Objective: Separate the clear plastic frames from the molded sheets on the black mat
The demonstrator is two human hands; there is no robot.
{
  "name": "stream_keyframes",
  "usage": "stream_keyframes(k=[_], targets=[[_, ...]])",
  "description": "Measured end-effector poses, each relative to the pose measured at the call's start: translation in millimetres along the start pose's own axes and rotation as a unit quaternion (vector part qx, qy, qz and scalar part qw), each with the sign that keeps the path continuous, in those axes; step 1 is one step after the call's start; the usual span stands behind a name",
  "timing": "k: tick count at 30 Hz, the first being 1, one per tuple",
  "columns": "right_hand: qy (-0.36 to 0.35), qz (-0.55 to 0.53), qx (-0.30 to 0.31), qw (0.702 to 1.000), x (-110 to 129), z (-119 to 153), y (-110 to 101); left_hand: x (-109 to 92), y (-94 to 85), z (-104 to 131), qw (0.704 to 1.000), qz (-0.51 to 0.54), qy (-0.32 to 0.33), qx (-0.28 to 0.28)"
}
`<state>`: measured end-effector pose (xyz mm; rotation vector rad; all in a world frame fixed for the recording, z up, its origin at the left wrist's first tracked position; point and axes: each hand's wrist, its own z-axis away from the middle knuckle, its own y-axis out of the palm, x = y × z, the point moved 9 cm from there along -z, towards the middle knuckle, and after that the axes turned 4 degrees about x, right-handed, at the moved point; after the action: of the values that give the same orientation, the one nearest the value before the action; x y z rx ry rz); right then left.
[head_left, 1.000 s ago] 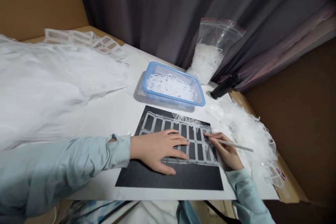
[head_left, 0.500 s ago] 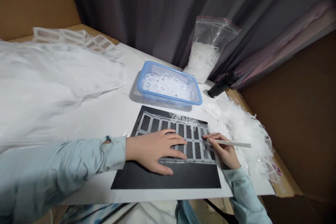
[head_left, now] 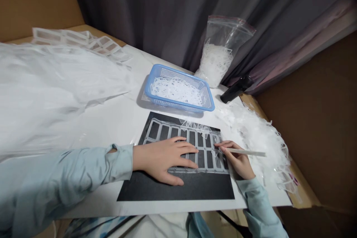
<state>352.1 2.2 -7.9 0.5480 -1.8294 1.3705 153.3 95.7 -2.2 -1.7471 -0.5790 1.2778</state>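
Observation:
My left hand (head_left: 164, 160) lies flat, fingers spread, over a translucent sheet of rectangular frames (head_left: 200, 142), which rests on a black mat (head_left: 178, 190). Pinched in my right hand (head_left: 240, 161), at the sheet's right end, is a thin pale stick-like tool (head_left: 252, 153). Its shaft points out to the right; its working tip is too small to make out. Some clear film shows beside my right fingertips. Several small loose clear frames (head_left: 205, 130) lie along the sheet's upper edge.
Beyond the mat stands a blue basket (head_left: 181, 105) of small white frames. Behind it are a zip bag (head_left: 216, 59) of similar pieces and a black cylindrical object (head_left: 237, 89). Film scraps (head_left: 262, 141) heap up at right; stacked plastic sheets (head_left: 55, 78) cover the left.

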Motion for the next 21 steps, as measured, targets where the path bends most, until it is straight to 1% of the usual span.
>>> stream_keyframes(k=[3,7,10,12,13,15,17,19,21], targets=[[-0.020,0.032,0.009,0.999,4,1,0,0,0.2,1,1.000,0.002,-0.004,0.004],[-0.061,0.089,0.012,0.994,19,5,5,0,0.6,1,1.000,0.005,-0.004,0.001],[-0.082,0.135,0.001,0.987,27,9,10,0,0.7,1,1.000,0.008,-0.003,-0.005],[-0.085,0.164,-0.020,0.983,28,10,8,0,0.4,1,1.000,0.009,0.000,-0.010],[-0.083,0.177,-0.040,0.980,26,11,3,0,0.0,1,1.000,0.010,0.001,-0.013],[-0.071,0.201,-0.105,0.971,19,14,-15,-1,-0.5,1,1.000,0.009,0.004,-0.018],[-0.050,0.221,-0.194,0.955,10,19,-42,-2,-0.7,1,1.000,0.008,0.006,-0.021],[-0.026,0.232,-0.280,0.931,1,25,-69,-2,-0.8,1,1.000,0.010,0.007,-0.023],[-0.003,0.232,-0.342,0.911,-6,32,-90,-1,-0.7,2,1.000,0.013,0.008,-0.024]])
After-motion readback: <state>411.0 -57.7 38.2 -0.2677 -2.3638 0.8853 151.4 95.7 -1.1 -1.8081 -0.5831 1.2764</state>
